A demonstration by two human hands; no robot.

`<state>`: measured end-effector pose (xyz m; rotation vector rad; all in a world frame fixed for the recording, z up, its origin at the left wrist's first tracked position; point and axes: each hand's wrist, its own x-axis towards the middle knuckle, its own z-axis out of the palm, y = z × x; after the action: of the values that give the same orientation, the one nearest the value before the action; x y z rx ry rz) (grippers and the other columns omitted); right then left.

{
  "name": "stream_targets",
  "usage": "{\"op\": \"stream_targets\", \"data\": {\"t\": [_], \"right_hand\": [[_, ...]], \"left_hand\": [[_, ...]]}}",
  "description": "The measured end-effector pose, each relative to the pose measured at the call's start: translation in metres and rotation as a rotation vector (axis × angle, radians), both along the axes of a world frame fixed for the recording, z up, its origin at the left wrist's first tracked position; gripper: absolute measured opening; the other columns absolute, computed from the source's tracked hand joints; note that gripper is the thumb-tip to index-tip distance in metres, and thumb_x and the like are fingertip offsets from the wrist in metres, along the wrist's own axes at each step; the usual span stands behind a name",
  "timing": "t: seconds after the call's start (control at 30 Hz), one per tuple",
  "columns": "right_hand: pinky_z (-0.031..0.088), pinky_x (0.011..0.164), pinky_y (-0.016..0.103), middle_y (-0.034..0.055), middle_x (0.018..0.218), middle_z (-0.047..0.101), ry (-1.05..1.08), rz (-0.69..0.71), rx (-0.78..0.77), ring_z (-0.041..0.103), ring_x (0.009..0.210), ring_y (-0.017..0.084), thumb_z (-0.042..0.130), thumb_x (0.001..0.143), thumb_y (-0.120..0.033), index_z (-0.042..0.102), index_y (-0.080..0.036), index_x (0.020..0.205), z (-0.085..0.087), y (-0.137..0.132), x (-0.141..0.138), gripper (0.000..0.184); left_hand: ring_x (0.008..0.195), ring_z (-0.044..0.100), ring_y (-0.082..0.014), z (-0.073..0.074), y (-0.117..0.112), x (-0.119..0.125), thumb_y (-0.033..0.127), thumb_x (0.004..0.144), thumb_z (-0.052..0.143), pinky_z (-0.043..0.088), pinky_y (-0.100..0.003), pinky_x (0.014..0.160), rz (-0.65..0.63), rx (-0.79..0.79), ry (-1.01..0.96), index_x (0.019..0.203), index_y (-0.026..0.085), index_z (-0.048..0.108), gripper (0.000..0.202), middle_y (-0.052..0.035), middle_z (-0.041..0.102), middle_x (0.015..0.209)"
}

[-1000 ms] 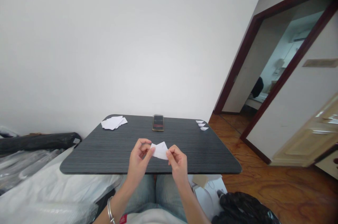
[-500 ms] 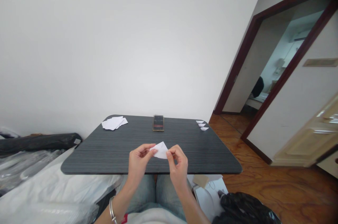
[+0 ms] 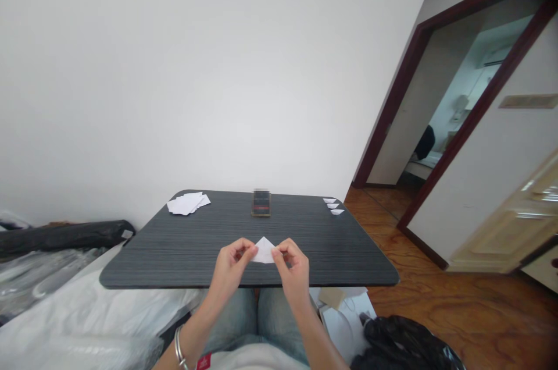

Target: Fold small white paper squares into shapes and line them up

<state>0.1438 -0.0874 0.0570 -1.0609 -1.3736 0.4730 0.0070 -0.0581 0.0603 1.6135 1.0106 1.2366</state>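
A small piece of white folded paper [image 3: 264,251] with a pointed top is held above the near part of the dark table [image 3: 183,248]. My left hand [image 3: 233,268] pinches its left edge with thumb and fingers closed. From the other side, my right hand [image 3: 293,268] pinches the right edge. The two hands are close together, nearly touching. A metal bangle sits on my left wrist.
A loose pile of white paper sheets [image 3: 187,202] lies at the table's far left. A small dark box [image 3: 261,203] stands at the far middle. Three small folded paper shapes [image 3: 333,206] sit at the far right. Plastic-wrapped bundles lie left; a black bag [image 3: 403,344] right.
The paper was wider with two raised corners; now it shows a single peak. Both hands have drawn closer together and slightly lower over the table.
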Motion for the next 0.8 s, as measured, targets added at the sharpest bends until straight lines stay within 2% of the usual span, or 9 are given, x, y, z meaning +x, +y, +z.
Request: {"op": "stream_targets", "data": {"t": [0.17, 0.37, 0.43, 0.5, 0.57, 0.63, 0.7, 0.8], "right_hand": [[0.03, 0.052, 0.022, -0.0046, 0.055, 0.037, -0.013, -0.004, -0.072, 0.037, 0.053, 0.01, 0.056, 0.074, -0.023, 0.043, -0.017, 0.051, -0.004, 0.004, -0.002, 0.027], [0.032, 0.05, 0.022, -0.0024, 0.054, 0.043, 0.052, 0.064, -0.087, 0.04, 0.053, 0.01, 0.049, 0.079, -0.027, 0.052, -0.015, 0.051, -0.007, 0.006, 0.0, 0.03], [0.035, 0.051, 0.022, -0.0005, 0.058, 0.049, 0.119, 0.118, -0.127, 0.045, 0.056, 0.012, 0.049, 0.079, -0.029, 0.059, -0.015, 0.061, -0.01, 0.008, 0.001, 0.025], [0.039, 0.052, 0.022, 0.0023, 0.07, 0.057, 0.219, 0.142, -0.157, 0.051, 0.062, 0.014, 0.053, 0.077, -0.029, 0.062, -0.016, 0.084, -0.012, 0.009, 0.001, 0.018], [0.041, 0.052, 0.023, 0.0048, 0.081, 0.061, 0.303, 0.123, -0.155, 0.055, 0.066, 0.015, 0.057, 0.073, -0.028, 0.058, -0.017, 0.098, -0.014, 0.01, 0.001, 0.028], [0.042, 0.052, 0.023, 0.0054, 0.081, 0.061, 0.31, 0.096, -0.136, 0.056, 0.067, 0.016, 0.06, 0.071, -0.028, 0.059, -0.017, 0.092, -0.015, 0.01, 0.001, 0.024], [0.041, 0.053, 0.023, 0.0039, 0.073, 0.06, 0.257, 0.093, -0.134, 0.054, 0.065, 0.015, 0.058, 0.072, -0.028, 0.06, -0.016, 0.077, -0.014, 0.009, 0.002, 0.013], [0.039, 0.052, 0.022, 0.0, 0.059, 0.053, 0.176, 0.103, -0.146, 0.049, 0.058, 0.013, 0.054, 0.075, -0.028, 0.059, -0.015, 0.064, -0.014, 0.008, 0.002, 0.017]], "left_hand": [[0.052, 0.042, -0.0106, 0.002, -0.005, 0.002, 0.033, 0.077, 0.048, 0.031, -0.02, 0.052, 0.055, 0.101, 0.202, 0.063, 0.014, 0.054, 0.023, 0.002, 0.051, 0.057], [0.049, 0.039, -0.0106, 0.002, -0.006, 0.001, 0.033, 0.078, 0.045, 0.029, -0.021, 0.05, 0.075, 0.12, 0.268, 0.062, 0.016, 0.049, 0.024, 0.0035, 0.046, 0.053], [0.049, 0.039, -0.0106, 0.002, -0.005, 0.0, 0.033, 0.078, 0.045, 0.03, -0.021, 0.051, 0.076, 0.129, 0.245, 0.062, 0.016, 0.048, 0.024, 0.0037, 0.044, 0.053], [0.049, 0.039, -0.0105, 0.002, -0.004, -0.001, 0.032, 0.078, 0.045, 0.03, -0.021, 0.05, 0.08, 0.136, 0.219, 0.061, 0.016, 0.047, 0.023, 0.0036, 0.044, 0.053], [0.049, 0.039, -0.0103, 0.002, -0.003, -0.002, 0.031, 0.077, 0.046, 0.03, -0.02, 0.049, 0.091, 0.135, 0.188, 0.06, 0.016, 0.047, 0.023, 0.0037, 0.044, 0.053], [0.049, 0.039, -0.0102, 0.003, -0.002, -0.002, 0.032, 0.077, 0.047, 0.03, -0.02, 0.049, 0.101, 0.13, 0.161, 0.06, 0.016, 0.046, 0.023, 0.0038, 0.044, 0.053], [0.05, 0.04, -0.0104, 0.003, -0.002, -0.002, 0.032, 0.077, 0.046, 0.03, -0.02, 0.049, 0.102, 0.131, 0.151, 0.06, 0.016, 0.046, 0.023, 0.0037, 0.044, 0.054], [0.051, 0.04, -0.0102, 0.002, -0.002, -0.002, 0.03, 0.077, 0.046, 0.029, -0.02, 0.049, 0.1, 0.14, 0.164, 0.06, 0.016, 0.047, 0.022, 0.0037, 0.044, 0.054]]}}
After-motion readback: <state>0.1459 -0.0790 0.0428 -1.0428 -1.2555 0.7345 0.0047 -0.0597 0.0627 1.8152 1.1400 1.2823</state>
